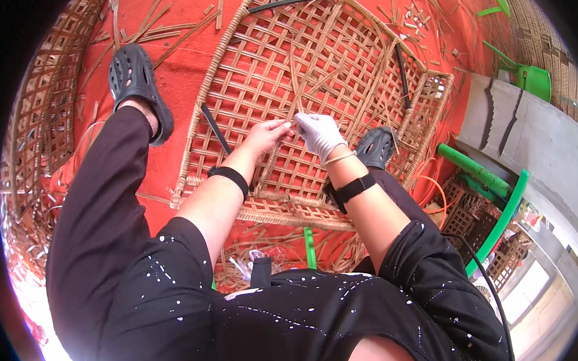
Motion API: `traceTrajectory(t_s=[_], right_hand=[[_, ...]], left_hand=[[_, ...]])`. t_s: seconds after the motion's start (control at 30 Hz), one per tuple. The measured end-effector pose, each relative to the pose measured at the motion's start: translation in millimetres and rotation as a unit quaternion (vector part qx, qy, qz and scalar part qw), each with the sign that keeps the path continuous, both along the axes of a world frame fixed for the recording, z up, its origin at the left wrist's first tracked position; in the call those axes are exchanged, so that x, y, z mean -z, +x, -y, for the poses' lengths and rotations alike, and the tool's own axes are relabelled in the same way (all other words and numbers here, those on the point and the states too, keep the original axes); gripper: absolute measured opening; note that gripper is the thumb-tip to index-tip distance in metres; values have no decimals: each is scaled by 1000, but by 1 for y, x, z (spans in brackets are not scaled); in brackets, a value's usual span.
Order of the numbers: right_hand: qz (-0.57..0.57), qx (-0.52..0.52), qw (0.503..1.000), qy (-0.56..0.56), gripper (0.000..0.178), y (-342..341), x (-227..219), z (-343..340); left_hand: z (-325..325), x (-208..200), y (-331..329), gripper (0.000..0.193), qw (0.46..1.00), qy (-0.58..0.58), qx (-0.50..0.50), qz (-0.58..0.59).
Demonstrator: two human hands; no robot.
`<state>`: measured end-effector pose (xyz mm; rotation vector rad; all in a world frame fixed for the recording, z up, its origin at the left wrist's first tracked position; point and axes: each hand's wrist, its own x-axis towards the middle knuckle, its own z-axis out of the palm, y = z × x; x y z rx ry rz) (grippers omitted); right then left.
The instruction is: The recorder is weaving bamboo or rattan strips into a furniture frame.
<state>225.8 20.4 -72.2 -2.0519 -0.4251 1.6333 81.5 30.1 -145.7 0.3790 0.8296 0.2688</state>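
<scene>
A large woven panel (233,80) of brown strips in an open lattice, with a thick wrapped border, lies tilted in front of me between my legs. My right hand (319,135), in a white glove, is closed over the panel's middle on thin brown weaving strips (295,83) that fan up and away from the fingers. My bare left hand (269,136) is beside it, thumb and fingers pinched together close to the gloved fingertips. What the left fingertips pinch is too small to make out. Dark flat bands (216,127) lie along the panel's edges.
Loose strip offcuts (160,34) litter the red floor (168,76). Another woven lattice piece (46,81) stands at the left. On the right are a grey surface (486,117), a green curved rail (503,219), an orange cable (441,190) and a green chair (533,81). My dark clogs (136,81) flank the panel.
</scene>
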Motion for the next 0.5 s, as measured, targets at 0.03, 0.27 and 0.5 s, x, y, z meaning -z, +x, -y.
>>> traceTrajectory(t_s=[0.03, 0.27, 0.5], right_hand=[[1, 0, 1000, 0, 28, 0, -5, -3], [42, -65, 997, -30, 31, 6, -30, -16], [24, -60, 997, -36, 32, 8, -28, -17]], left_hand=[[0, -2, 0, 27, 1000, 17, 4, -22], [-1, 0, 0, 27, 988, -133, -79, -22], [8, 11, 2, 21, 991, -59, -104, -64]])
